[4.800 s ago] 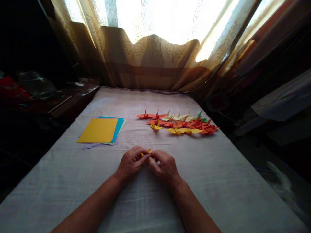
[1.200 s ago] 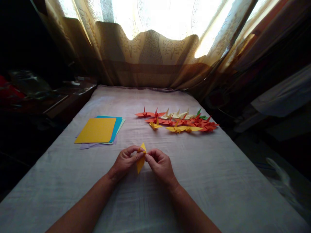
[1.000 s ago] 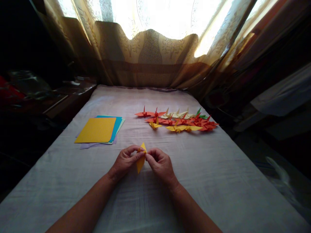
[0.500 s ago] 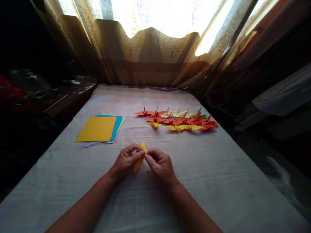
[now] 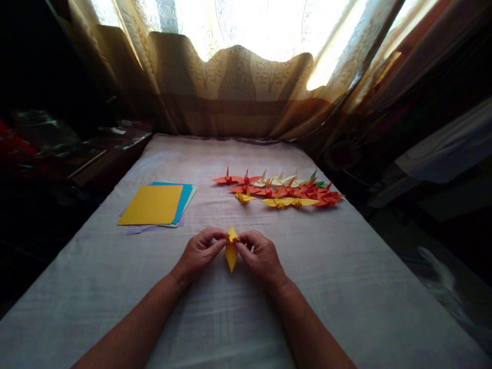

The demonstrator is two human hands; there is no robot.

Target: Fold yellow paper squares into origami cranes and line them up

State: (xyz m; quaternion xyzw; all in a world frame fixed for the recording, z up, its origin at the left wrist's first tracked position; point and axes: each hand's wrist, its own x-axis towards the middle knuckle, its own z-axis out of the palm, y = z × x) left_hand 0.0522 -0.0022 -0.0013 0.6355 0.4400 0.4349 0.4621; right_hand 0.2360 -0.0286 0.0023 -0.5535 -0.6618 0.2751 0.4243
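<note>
A small folded yellow paper piece (image 5: 231,251) stands upright between my two hands, just above the white cloth. My left hand (image 5: 200,252) pinches its upper left edge with thumb and forefinger. My right hand (image 5: 262,254) pinches its upper right edge the same way. The lower tip of the folded paper points down toward the cloth. Both forearms reach in from the bottom of the view.
A stack of coloured sheets (image 5: 155,205), yellow on top, lies to the left on the cloth-covered table (image 5: 346,287). Several folded paper cranes (image 5: 282,190) in red, yellow, cream and green lie in rows beyond my hands. Curtains (image 5: 238,87) hang behind; dark clutter flanks both sides.
The folded paper went from hidden between my fingers to held up and visible. It has just turned from tilted left to nearly vertical, with its top flaps spread slightly.
</note>
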